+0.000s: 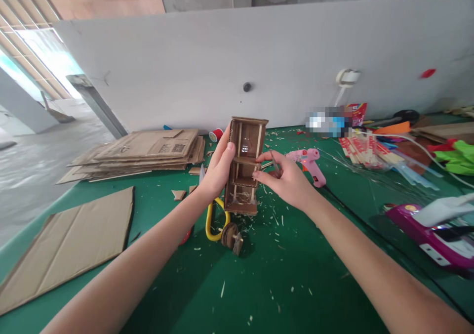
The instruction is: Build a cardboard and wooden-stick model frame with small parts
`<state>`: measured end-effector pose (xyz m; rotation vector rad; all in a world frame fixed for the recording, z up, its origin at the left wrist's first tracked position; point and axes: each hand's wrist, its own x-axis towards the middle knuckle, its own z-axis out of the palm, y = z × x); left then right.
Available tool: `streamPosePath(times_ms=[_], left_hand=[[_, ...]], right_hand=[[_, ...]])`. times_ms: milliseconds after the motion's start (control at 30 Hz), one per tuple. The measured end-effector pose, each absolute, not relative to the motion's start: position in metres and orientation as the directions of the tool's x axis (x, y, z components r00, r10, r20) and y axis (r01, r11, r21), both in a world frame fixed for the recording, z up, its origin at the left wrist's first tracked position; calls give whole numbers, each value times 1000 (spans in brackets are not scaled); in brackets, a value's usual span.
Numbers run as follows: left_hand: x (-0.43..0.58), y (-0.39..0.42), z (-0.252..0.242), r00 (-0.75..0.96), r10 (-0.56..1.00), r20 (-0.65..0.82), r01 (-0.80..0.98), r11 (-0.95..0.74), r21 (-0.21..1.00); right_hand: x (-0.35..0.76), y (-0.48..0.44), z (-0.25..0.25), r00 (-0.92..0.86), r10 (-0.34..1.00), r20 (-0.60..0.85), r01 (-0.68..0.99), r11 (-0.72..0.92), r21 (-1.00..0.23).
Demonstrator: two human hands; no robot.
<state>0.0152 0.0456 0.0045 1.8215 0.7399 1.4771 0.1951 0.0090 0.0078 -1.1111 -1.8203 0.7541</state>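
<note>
My left hand [219,168] is wrapped around the left side of a small open-fronted cardboard box [247,163], tilted upright above the table. Crosspieces split the box into stacked compartments, with thin wooden sticks standing inside. At its right edge, the thumb and forefinger of my right hand [283,176] pinch close to the middle compartment. A thin grey pointed tool [274,164] shows between the right hand's fingers; its exact kind is unclear. Below the box lie scissors with yellow handles [208,223] and a cardboard wheel pair on a stick [231,237].
A pink glue gun [314,166] lies right of my right hand, its cord trailing across the green table [289,284]. Stacked cardboard [148,148] and a loose sheet [74,245] are at left. A purple power strip [425,235] and bundled sticks [370,151] are at right.
</note>
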Motion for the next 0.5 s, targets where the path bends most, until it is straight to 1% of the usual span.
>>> streamPosePath(times_ms=[100, 167, 267, 367, 500], left_hand=[[15, 47, 2, 148, 804, 576, -37, -578, 815], [15, 49, 1, 126, 819, 560, -72, -555, 829], [16, 48, 2, 123, 834, 537, -104, -528, 843], [17, 45, 4, 136, 837, 530, -88, -523, 848], [18, 43, 4, 139, 851, 507, -103, -497, 862]], right_hand=[[198, 8, 7, -362, 884, 294, 447, 442, -778], [198, 8, 7, -400, 873, 278, 460, 454, -763], [197, 8, 6, -339, 891, 303, 451, 436, -779], [195, 9, 5, -251, 902, 351, 430, 429, -794], [192, 12, 1, -153, 882, 445, 447, 464, -765]])
